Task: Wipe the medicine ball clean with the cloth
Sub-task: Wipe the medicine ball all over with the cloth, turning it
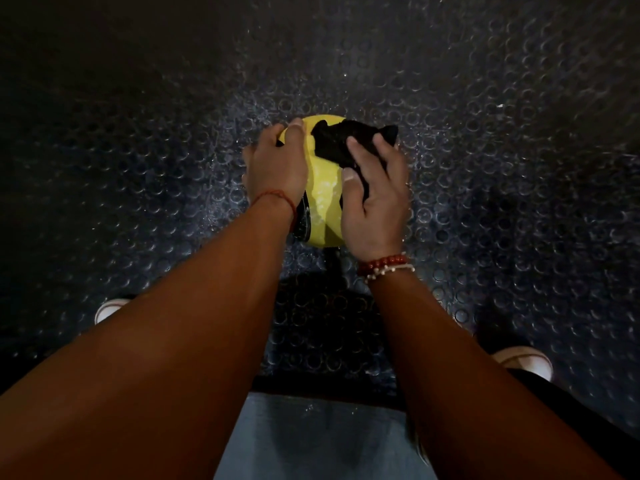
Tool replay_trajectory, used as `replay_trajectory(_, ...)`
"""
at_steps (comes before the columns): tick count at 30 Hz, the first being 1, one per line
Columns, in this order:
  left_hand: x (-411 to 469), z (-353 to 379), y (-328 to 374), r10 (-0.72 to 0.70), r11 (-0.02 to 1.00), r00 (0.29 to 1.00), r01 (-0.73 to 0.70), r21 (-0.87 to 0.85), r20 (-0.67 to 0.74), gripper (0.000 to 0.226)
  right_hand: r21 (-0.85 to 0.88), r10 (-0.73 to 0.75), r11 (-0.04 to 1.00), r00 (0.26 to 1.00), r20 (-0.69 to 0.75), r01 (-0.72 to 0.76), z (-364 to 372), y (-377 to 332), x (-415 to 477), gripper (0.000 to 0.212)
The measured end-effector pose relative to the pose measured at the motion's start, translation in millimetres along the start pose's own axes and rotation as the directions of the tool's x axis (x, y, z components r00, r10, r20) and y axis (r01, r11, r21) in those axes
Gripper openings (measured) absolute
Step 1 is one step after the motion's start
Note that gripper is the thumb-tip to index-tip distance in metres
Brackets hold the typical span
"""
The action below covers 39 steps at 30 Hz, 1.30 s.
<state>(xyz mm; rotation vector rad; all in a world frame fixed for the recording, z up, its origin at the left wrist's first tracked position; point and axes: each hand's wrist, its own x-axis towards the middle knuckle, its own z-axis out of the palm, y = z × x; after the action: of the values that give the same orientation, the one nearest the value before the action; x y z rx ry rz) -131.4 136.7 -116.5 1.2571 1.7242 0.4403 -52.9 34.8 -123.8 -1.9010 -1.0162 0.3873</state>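
A yellow medicine ball [323, 199] with black markings rests on the dark floor straight in front of me. My left hand [275, 168] lies spread over the ball's left side, holding it steady. My right hand [375, 199] grips a black cloth [341, 143] and presses it against the ball's upper right. Part of the cloth sticks out beyond my fingers at the far right. Both hands hide the ball's sides.
The floor is dark rubber matting [502, 150] with raised round studs. My two light shoes [107, 310] [526, 363] stand either side, near the frame's lower half. A pale flat surface [311, 438] lies at the bottom centre.
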Motion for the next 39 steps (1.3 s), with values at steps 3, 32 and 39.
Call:
replay_trajectory(3,-1.7,-1.1,-1.3,0.018,1.000,1.000,-0.018,0.010,0.002,0.050,-0.020,0.044,0.999,0.999,-0.002,-0.044,1.4,-7.5,9.6,0.037)
replay_trajectory(32,-14.1,2.3,-0.2,0.004,1.000,1.000,-0.004,-0.021,-0.020,0.052,0.371,0.781,0.592,0.623,-0.044,-0.716,1.4,5.0,26.7,0.034)
replay_trajectory(39,-8.9,3.4,-1.9,0.008,1.000,0.999,-0.009,-0.027,-0.046,0.052,0.425,0.833,0.501,0.553,-0.003,-0.754,2.7,-5.1,12.9,0.038)
